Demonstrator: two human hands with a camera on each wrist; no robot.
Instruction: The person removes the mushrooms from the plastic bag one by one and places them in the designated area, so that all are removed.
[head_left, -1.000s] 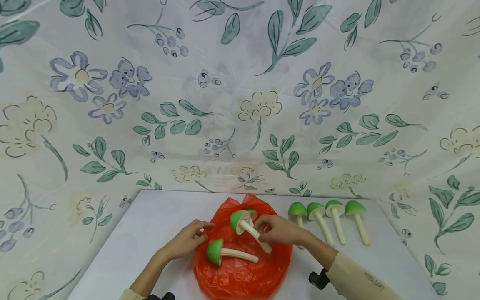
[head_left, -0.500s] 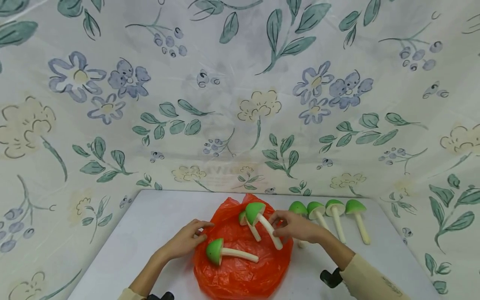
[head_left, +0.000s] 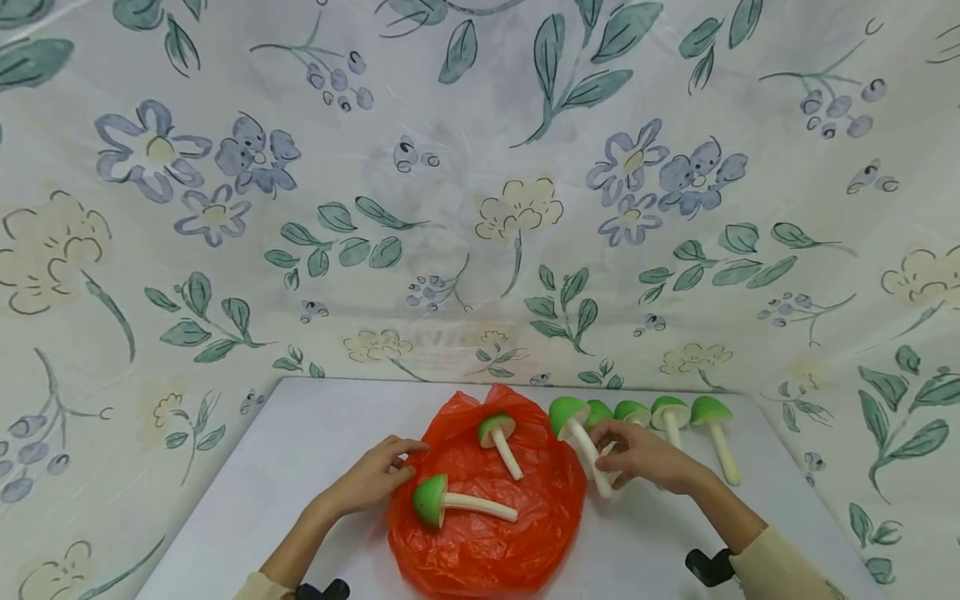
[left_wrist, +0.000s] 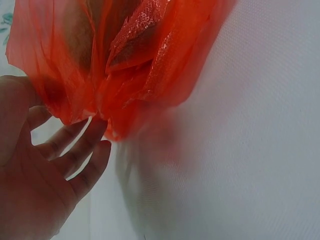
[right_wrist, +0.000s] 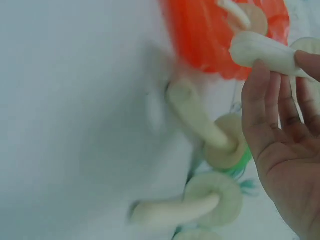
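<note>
Our right hand (head_left: 628, 455) pinches a mushroom (head_left: 580, 440) by the stem; we should clear the mushroom row (head_left: 670, 412) just beyond it. Our left hand (head_left: 377, 473), loosely relaxed, touches the red bag (head_left: 491, 550).

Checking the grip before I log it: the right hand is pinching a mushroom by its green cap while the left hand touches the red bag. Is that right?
Not quite: the right hand is pinching the mushroom by its pale stem, not its green cap, as the head view shows. The left hand does touch the red bag.
</note>
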